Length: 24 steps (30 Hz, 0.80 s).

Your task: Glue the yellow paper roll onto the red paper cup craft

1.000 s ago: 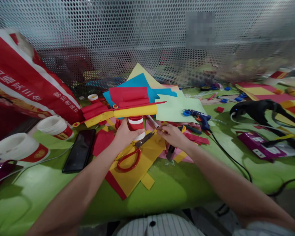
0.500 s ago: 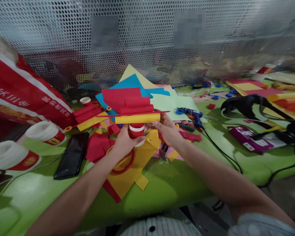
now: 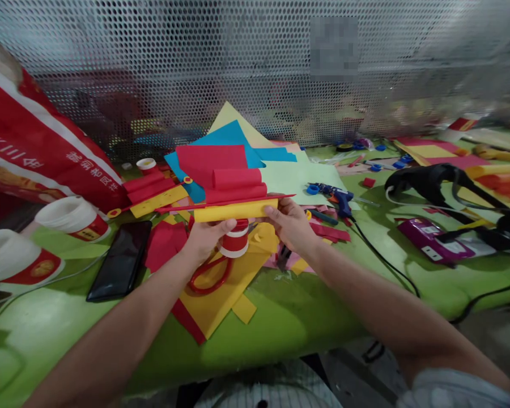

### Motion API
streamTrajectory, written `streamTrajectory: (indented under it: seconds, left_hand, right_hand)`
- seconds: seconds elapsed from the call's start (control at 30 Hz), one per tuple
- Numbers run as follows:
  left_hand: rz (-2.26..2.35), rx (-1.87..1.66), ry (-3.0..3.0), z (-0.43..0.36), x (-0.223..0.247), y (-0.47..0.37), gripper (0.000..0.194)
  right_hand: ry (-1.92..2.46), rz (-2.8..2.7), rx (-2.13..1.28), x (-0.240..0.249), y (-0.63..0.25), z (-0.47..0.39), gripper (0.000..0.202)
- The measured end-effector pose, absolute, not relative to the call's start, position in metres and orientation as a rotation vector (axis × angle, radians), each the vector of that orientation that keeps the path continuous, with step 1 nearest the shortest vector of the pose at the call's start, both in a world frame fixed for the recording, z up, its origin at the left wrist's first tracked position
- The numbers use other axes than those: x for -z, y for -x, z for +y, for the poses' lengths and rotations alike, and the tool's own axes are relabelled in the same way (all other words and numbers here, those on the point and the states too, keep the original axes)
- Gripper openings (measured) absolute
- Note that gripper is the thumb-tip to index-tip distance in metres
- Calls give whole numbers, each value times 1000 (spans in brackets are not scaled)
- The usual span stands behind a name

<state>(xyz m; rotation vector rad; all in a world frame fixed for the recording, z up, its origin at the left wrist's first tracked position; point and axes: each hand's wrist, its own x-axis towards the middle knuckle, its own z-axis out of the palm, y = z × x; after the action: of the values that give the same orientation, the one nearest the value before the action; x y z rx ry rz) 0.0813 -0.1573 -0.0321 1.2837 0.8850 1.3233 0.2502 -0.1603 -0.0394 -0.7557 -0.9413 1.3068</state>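
Between my hands is a craft piece of rolled paper: a yellow paper roll in front, red paper rolls behind it, and a thin red strip along the top. My left hand pinches the yellow roll's left part, thumb along its lower edge. At the right end, my right hand grips the roll between thumb and fingers. Just below, a red and white paper cup is partly hidden by the roll and my left hand. A red loop lies on yellow paper under my left hand.
A phone and white-red paper cups are at left, beside a large red bag. Coloured sheets lie behind. To the right are a blue glue gun with its cord, a purple box and black straps.
My left hand has moved from the cup up to the yellow roll, and its thumb now presses the roll's lower edge. My right hand keeps its hold. The view has shifted slightly.
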Motion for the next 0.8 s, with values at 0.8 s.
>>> streamTrajectory:
  seconds: [0.8]
  left_hand:
    - [909,-1850,-818,-138,8,-68,26]
  right_hand:
    - [2655,-1166,-238,45,-419,-121,54]
